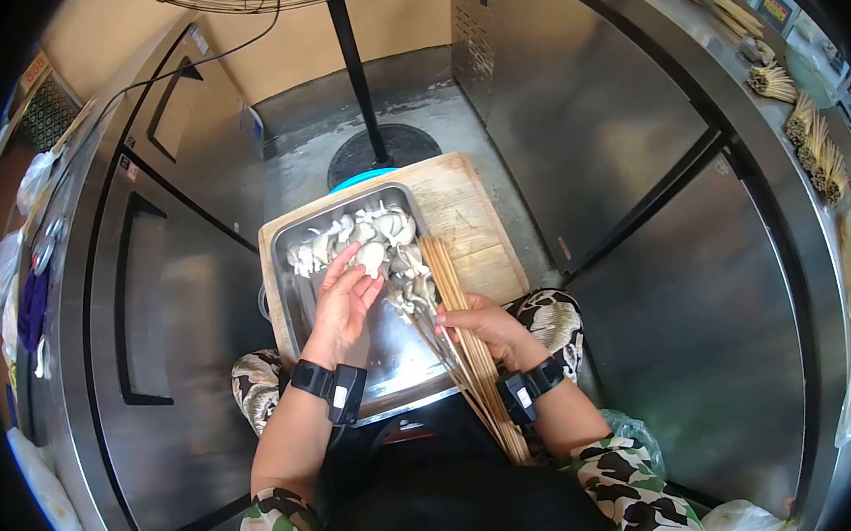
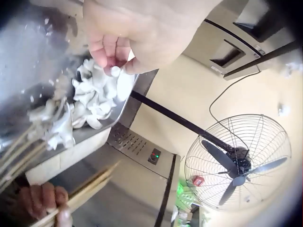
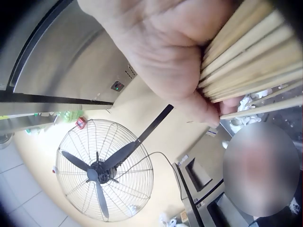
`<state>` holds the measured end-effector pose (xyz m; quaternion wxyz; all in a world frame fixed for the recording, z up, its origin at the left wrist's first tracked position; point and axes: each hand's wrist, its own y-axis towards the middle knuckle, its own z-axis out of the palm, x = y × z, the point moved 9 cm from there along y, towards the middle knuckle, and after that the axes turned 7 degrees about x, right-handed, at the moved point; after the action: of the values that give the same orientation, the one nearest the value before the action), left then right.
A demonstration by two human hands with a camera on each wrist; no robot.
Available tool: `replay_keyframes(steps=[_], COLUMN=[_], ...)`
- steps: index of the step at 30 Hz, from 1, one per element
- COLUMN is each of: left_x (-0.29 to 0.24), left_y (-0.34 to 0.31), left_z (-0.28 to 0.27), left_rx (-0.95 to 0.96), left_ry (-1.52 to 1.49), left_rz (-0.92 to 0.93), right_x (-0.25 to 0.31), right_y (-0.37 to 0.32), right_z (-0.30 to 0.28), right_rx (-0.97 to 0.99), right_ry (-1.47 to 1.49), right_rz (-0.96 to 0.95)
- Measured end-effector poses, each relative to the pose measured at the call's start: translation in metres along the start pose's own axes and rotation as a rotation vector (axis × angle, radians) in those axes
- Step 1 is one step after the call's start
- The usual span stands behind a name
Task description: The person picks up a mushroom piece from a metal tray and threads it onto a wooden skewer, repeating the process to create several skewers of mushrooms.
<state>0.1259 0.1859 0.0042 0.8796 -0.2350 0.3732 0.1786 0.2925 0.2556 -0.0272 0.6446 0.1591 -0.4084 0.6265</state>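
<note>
Two hands reach forward: the left hand [image 1: 344,306] pinches a white mushroom piece [image 1: 372,259] between thumb and fingers, above the mushroom pile [image 1: 398,225] in a metal tray [image 1: 382,352]; the right hand's [image 1: 494,328] fingers curl round slanting wooden skewers [image 1: 445,282] at the tray's right side.

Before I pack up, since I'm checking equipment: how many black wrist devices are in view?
2: the left-wrist device, by the metal tray's near left corner, and the right-wrist device, beside the wooden sticks. Both wrists show, so none there seems hidden.
</note>
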Motion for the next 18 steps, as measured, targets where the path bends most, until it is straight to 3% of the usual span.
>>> replay_keyframes(steps=[18], left_x=[-0.017], left_y=[0.023], left_z=[0.017], left_rx=[-0.041], left_ry=[0.090], left_rz=[0.175], right_x=[-0.003], right_y=[0.002], right_z=[0.013], right_rx=[0.082], right_ry=[-0.052], right_rz=[0.037])
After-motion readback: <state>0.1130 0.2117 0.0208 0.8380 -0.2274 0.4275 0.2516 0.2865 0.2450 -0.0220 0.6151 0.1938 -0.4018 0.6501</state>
